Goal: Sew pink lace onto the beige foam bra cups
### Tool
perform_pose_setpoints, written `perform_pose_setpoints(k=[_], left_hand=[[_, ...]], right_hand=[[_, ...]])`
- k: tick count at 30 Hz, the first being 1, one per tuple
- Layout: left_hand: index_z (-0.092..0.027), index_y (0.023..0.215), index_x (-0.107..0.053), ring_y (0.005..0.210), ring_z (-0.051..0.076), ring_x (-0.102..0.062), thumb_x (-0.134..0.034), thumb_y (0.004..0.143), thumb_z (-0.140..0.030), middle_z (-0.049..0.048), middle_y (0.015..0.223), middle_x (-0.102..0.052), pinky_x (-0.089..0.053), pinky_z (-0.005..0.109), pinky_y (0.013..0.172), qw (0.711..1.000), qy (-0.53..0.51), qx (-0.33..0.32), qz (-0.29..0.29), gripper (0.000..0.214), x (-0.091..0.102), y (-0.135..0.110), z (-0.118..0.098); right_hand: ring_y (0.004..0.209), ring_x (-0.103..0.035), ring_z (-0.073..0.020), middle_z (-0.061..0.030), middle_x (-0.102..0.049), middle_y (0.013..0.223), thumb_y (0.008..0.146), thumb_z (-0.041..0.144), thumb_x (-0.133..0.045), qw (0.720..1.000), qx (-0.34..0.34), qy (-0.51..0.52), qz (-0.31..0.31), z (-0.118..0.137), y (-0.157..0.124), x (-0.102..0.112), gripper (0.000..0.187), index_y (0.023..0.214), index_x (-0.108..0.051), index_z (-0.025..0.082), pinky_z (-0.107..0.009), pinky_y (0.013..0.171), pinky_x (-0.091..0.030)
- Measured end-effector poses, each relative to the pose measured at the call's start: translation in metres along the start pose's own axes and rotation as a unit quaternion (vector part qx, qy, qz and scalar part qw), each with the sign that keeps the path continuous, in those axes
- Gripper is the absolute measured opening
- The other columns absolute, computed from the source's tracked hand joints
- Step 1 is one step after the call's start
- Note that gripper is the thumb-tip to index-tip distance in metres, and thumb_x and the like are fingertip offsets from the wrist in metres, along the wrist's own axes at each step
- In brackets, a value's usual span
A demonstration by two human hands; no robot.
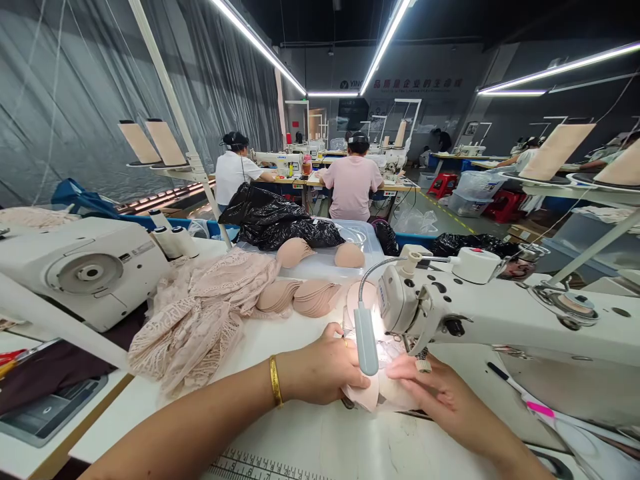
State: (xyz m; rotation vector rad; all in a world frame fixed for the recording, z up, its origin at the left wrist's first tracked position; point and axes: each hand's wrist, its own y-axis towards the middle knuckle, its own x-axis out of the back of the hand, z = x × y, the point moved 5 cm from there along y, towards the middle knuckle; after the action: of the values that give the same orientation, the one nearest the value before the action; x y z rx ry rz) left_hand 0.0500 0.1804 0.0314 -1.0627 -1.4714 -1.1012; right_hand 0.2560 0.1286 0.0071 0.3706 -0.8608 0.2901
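My left hand (323, 367), with a gold bangle on the wrist, is closed on a beige bra cup piece (373, 393) lying on the white table under the head of a white sewing machine (500, 310). My right hand (440, 393) presses on the same piece from the right, fingers together near the needle area. A small gooseneck lamp (367, 337) hangs over the fabric between my hands and partly hides it.
A heap of pink lace (200, 310) and stacks of beige cups (300, 297) lie behind my left hand. Another white machine (85, 270) sits at left. A clear tray (350, 233) with cups and black bags stands behind. Two people sew with their backs turned.
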Motion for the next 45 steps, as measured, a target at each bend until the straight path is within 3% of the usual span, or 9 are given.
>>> perform_pose_setpoints(k=[2, 6, 15, 18, 23, 27, 35, 41, 45], left_hand=[[-0.021, 0.083, -0.057, 0.087, 0.021, -0.059, -0.062, 0.074, 0.001, -0.0015, 0.095, -0.069, -0.027, 0.041, 0.087, 1.000, -0.010, 0.010, 0.008, 0.024, 0.002, 0.004, 0.004], [-0.020, 0.081, -0.056, 0.091, 0.022, -0.061, -0.061, 0.069, 0.005, -0.0012, 0.098, -0.071, -0.028, 0.042, 0.089, 1.000, -0.017, 0.004, -0.008, 0.028, 0.007, 0.009, 0.012], [-0.023, 0.087, -0.059, 0.092, 0.022, -0.064, -0.061, 0.072, 0.000, -0.0025, 0.100, -0.074, -0.030, 0.041, 0.086, 0.999, -0.037, 0.003, -0.030, 0.028, 0.003, 0.012, 0.024], [-0.023, 0.089, -0.058, 0.096, 0.024, -0.064, -0.059, 0.072, 0.000, -0.0014, 0.104, -0.075, -0.030, 0.041, 0.087, 0.998, -0.045, 0.004, -0.031, 0.029, 0.002, 0.012, 0.025], [-0.023, 0.086, -0.056, 0.097, 0.023, -0.065, -0.062, 0.072, -0.001, -0.0010, 0.102, -0.076, -0.031, 0.040, 0.085, 0.999, -0.042, 0.005, -0.027, 0.026, 0.002, 0.013, 0.027], [-0.022, 0.085, -0.055, 0.099, 0.023, -0.066, -0.063, 0.073, -0.001, -0.0013, 0.105, -0.075, -0.031, 0.039, 0.085, 0.999, -0.043, 0.005, -0.027, 0.025, 0.002, 0.013, 0.028], [-0.022, 0.087, -0.058, 0.091, 0.021, -0.065, -0.061, 0.073, -0.001, -0.0026, 0.096, -0.074, -0.031, 0.038, 0.086, 0.998, -0.050, 0.009, -0.022, 0.026, 0.004, 0.014, 0.027], [-0.022, 0.085, -0.057, 0.096, 0.023, -0.065, -0.059, 0.074, -0.001, -0.0018, 0.097, -0.074, -0.031, 0.039, 0.088, 0.999, -0.044, 0.009, -0.029, 0.024, 0.004, 0.015, 0.026], [-0.023, 0.086, -0.059, 0.098, 0.023, -0.065, -0.059, 0.074, -0.001, -0.0015, 0.100, -0.075, -0.030, 0.041, 0.089, 0.998, -0.047, 0.005, -0.034, 0.025, 0.001, 0.014, 0.026]], right_hand=[[0.112, -0.070, -0.0252, -0.0041, -0.075, 0.121, 0.105, 0.027, -0.046, 0.997, 0.017, -0.067, -0.026, 0.001, 0.004, -0.010, 0.034, 0.122, -0.074, 0.036, -0.043, 0.096, -0.061], [0.113, -0.069, -0.0281, -0.0048, -0.077, 0.115, 0.105, 0.021, -0.041, 0.981, 0.017, -0.187, -0.052, -0.005, 0.006, -0.021, 0.042, 0.131, -0.070, 0.034, -0.046, 0.089, -0.063], [0.095, -0.070, -0.0278, -0.0051, -0.079, 0.116, 0.100, 0.024, -0.051, 0.963, 0.037, -0.241, -0.112, -0.006, 0.007, -0.020, 0.038, 0.132, -0.071, 0.031, -0.045, 0.081, -0.061], [0.092, -0.069, -0.0273, -0.0059, -0.078, 0.116, 0.100, 0.026, -0.051, 0.961, 0.045, -0.241, -0.125, -0.008, 0.005, -0.021, 0.038, 0.132, -0.070, 0.032, -0.043, 0.077, -0.060], [0.104, -0.069, -0.0284, -0.0058, -0.076, 0.124, 0.100, 0.026, -0.052, 0.965, 0.040, -0.227, -0.122, -0.013, 0.003, -0.022, 0.037, 0.132, -0.070, 0.032, -0.046, 0.087, -0.059], [0.102, -0.069, -0.0279, -0.0074, -0.076, 0.122, 0.102, 0.026, -0.051, 0.969, 0.027, -0.217, -0.113, -0.016, 0.003, -0.024, 0.037, 0.134, -0.070, 0.031, -0.046, 0.087, -0.059], [0.096, -0.071, -0.0291, -0.0057, -0.076, 0.106, 0.104, 0.030, -0.049, 0.970, 0.021, -0.182, -0.158, -0.005, 0.002, -0.011, 0.026, 0.106, -0.075, 0.033, -0.042, 0.073, -0.060], [0.074, -0.067, -0.0223, -0.0052, -0.073, 0.097, 0.107, 0.035, -0.042, 0.981, -0.078, -0.056, -0.166, -0.005, 0.003, -0.006, 0.026, 0.097, -0.065, 0.029, -0.035, 0.059, -0.055], [0.070, -0.064, -0.0206, -0.0051, -0.071, 0.098, 0.107, 0.038, -0.040, 0.984, -0.096, -0.043, -0.145, -0.008, 0.002, -0.009, 0.028, 0.087, -0.057, 0.028, -0.033, 0.054, -0.051]])
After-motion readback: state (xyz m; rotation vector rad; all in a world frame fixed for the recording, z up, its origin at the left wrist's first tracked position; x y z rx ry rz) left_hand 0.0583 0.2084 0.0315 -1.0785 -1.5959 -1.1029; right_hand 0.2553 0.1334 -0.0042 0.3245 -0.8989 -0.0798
